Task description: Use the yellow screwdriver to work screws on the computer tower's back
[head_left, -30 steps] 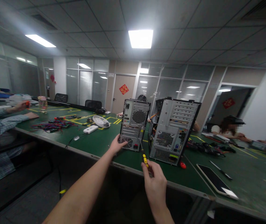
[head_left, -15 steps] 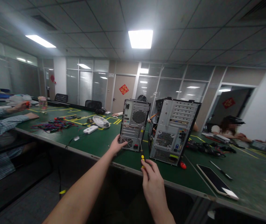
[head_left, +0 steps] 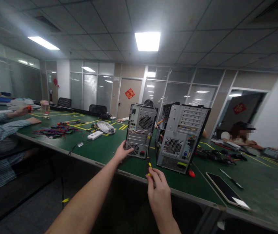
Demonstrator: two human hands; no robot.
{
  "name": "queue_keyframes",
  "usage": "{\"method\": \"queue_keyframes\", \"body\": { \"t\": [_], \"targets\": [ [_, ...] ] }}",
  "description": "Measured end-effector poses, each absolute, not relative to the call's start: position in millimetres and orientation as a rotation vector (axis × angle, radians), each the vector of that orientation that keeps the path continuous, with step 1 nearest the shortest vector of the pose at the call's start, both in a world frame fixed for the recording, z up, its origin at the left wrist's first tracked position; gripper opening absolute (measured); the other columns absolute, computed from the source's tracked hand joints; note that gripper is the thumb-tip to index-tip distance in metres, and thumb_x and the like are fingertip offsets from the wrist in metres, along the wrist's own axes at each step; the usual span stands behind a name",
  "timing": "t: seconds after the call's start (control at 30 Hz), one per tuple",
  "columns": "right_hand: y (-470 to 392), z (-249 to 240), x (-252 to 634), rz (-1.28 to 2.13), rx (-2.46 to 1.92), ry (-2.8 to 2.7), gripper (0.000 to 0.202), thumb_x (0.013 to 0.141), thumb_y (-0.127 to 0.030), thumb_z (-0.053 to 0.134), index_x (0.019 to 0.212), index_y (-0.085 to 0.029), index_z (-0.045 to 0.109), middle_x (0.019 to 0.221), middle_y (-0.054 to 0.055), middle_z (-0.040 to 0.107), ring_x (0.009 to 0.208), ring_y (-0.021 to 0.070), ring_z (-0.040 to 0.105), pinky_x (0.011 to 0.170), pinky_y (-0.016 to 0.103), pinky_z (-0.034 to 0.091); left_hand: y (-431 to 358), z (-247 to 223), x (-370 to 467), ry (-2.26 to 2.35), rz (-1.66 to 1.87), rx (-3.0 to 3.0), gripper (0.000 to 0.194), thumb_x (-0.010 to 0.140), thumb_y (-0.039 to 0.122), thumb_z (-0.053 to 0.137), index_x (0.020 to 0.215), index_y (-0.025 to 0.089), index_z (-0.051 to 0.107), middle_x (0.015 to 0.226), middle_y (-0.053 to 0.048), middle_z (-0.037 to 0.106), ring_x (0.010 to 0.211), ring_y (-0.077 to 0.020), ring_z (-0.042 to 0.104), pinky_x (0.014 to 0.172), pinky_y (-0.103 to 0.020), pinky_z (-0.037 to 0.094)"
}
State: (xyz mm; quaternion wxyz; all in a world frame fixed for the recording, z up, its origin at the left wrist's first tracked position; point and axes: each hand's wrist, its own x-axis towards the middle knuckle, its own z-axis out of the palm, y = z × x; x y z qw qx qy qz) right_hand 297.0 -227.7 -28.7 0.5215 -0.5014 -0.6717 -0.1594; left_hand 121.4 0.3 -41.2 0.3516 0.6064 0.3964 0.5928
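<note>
While left hand (head_left: 122,152) steadies computer case (head_left: 140,130), right hand (head_left: 158,191) fingers pinch screwdriver (head_left: 149,164).

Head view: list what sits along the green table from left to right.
Glass jar → coloured wire pile → white fan → left hand → smaller computer case → larger computer case → tablet.

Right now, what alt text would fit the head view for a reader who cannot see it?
The person's left hand rests on the lower rear corner of the smaller computer tower on a green table, while the right hand holds a yellow-and-black screwdriver toward it. A larger open tower stands beside it.
</note>
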Motion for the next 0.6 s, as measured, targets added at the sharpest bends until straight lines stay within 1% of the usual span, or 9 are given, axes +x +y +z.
{"method": "queue_keyframes", "body": {
  "t": [0.2, 0.33, 0.47, 0.6],
  "targets": [
    [-228.6, -26.1, 295.8, -0.37, -1.197, -1.583, 0.025, 0.101, -0.031, 0.051, 0.115, -0.019, 0.068, 0.111, 0.012, 0.067, 0.099, 0.0229, 0.069, 0.086, 0.035, 0.058, -1.4, -41.2, 120.9, 1.019, 1.525, 1.571, 0.075, 0.069, 0.04, 0.086, 0.134, 0.02, 0.056, 0.13, -0.013, 0.067, 0.117, -0.0267, 0.064, 0.103, -0.04, 0.046],
    [-228.4, -23.9, 296.8, -0.363, -1.186, -1.564, 0.023, 0.1, -0.032, 0.052, 0.111, -0.018, 0.067, 0.108, 0.012, 0.068, 0.099, 0.0232, 0.069, 0.087, 0.036, 0.057, -1.0, -41.1, 120.4, 1.019, 1.511, 1.574, 0.075, 0.068, 0.041, 0.086, 0.134, 0.02, 0.056, 0.13, -0.013, 0.067, 0.117, -0.0268, 0.064, 0.104, -0.04, 0.046],
    [-228.1, -23.0, 297.4, -0.32, -1.184, -1.54, 0.022, 0.099, -0.034, 0.054, 0.109, -0.018, 0.066, 0.109, 0.012, 0.068, 0.099, 0.0241, 0.068, 0.088, 0.038, 0.057, -2.3, -39.9, 120.3, 1.031, 1.513, 1.562, 0.077, 0.068, 0.04, 0.087, 0.134, 0.02, 0.055, 0.13, -0.013, 0.066, 0.118, -0.0266, 0.064, 0.105, -0.04, 0.046],
    [-228.7, -22.7, 296.9, -0.263, -1.176, -1.522, 0.023, 0.098, -0.036, 0.056, 0.106, -0.017, 0.067, 0.111, 0.014, 0.068, 0.098, 0.0247, 0.069, 0.085, 0.038, 0.058, -5.0, -38.1, 120.5, 1.029, 1.521, 1.563, 0.076, 0.068, 0.04, 0.086, 0.135, 0.02, 0.055, 0.13, -0.013, 0.066, 0.118, -0.0268, 0.064, 0.104, -0.039, 0.046]
  ]
}}
